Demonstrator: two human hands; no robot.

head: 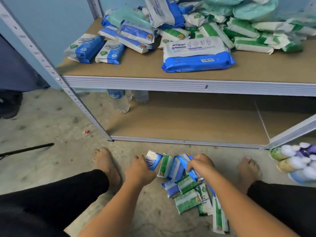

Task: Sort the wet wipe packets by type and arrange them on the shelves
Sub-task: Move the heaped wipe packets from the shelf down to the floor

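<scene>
Start of sorting, working in near floor pile [188,194]: gripping blue packet [153,159] with curled left hand [139,170], pinching second packet [185,159] with right hand [201,165]; leaving mixed heap [222,28] on far upper shelf [171,84] unsorted.

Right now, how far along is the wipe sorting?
Early. On the upper shelf, blue packets sit leftward, green packets right, but all heaped, not arranged. In hand: left hand grips a blue packet, right hand grips a second blue packet from the floor pile. Left: that mixed pile, the heap, and the lower shelf, showing no packets.
</scene>
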